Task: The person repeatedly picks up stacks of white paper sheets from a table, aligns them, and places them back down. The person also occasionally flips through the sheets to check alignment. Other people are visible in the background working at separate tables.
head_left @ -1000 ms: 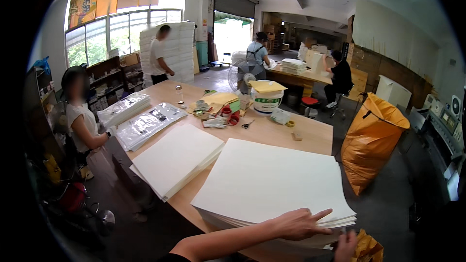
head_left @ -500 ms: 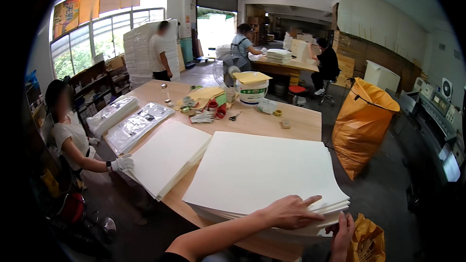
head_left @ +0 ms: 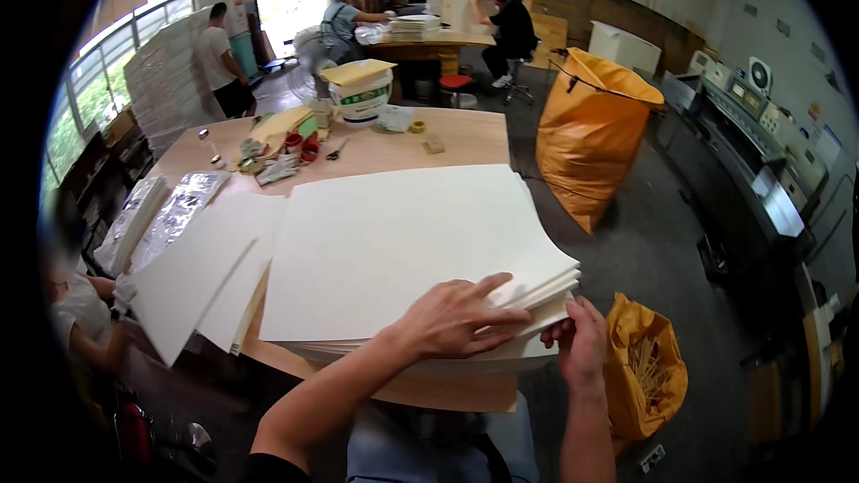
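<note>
This was a paper workshop: white sheet stacks (head_left: 403, 250) covered the table (head_left: 465, 139), a control-panel machine (head_left: 761, 134) alongside, orange waste sacks (head_left: 591, 134).

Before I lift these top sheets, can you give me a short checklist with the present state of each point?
1. Left hand lies flat on the big stack of white sheets: ok.
2. Right hand pinches the raised corner sheets: ok.
3. Number of sheets separated: cannot tell.
4. Stack sits fully on the wooden table: not ok, its near right corner overhangs the edge.
5. Second white stack on the left is apart from yours: cannot tell, the edges look overlapped.
6. Orange bag stands close under the right hand: not ok.
</note>
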### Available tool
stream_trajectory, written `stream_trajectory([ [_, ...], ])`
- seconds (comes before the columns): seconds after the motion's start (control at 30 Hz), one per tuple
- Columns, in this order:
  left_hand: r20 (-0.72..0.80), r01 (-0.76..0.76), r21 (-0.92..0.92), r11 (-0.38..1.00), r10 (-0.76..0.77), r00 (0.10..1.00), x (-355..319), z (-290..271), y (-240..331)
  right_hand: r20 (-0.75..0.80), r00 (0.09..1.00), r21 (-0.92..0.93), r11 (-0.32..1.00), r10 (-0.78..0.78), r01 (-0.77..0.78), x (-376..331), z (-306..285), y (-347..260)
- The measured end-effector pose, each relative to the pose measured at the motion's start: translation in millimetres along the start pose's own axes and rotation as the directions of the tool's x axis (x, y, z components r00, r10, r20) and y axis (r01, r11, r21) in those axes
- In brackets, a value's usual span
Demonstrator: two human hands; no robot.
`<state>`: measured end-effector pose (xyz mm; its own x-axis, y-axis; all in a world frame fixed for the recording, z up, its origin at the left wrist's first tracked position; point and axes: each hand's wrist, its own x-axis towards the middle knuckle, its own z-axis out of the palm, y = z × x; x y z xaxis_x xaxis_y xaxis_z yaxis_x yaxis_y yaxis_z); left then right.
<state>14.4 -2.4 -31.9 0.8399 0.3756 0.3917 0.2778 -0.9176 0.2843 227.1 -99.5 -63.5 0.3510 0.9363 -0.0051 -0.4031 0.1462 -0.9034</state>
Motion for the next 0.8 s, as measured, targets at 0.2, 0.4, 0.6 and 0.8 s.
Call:
stream_trajectory([
  [0.2,-0.023,-0.025,0.044,0.999,0.026,0.999,0.9,1.8,3.5,0.013,1.000,0.076,0.997,0.021,-0.022,-1.2,-8.1,5.3],
  [0.4,0.053,-0.030,0.045,0.999,0.028,0.998,5.4,-6.7,0.3,0.007,0.999,-0.015,0.999,0.035,-0.035,-0.9,-7.3,4.2],
  [0.6,0.118,-0.035,0.051,0.998,0.029,0.993,9.4,-12.4,1.6,0.074,0.997,-0.010,1.000,0.023,-0.022,-3.7,-14.9,3.4],
  [0.8,0.124,-0.008,0.107,0.994,-0.005,0.992,11.5,-6.7,6.2,-0.034,0.950,-0.565,0.790,-0.310,0.237,-4.5,-10.4,28.2],
])
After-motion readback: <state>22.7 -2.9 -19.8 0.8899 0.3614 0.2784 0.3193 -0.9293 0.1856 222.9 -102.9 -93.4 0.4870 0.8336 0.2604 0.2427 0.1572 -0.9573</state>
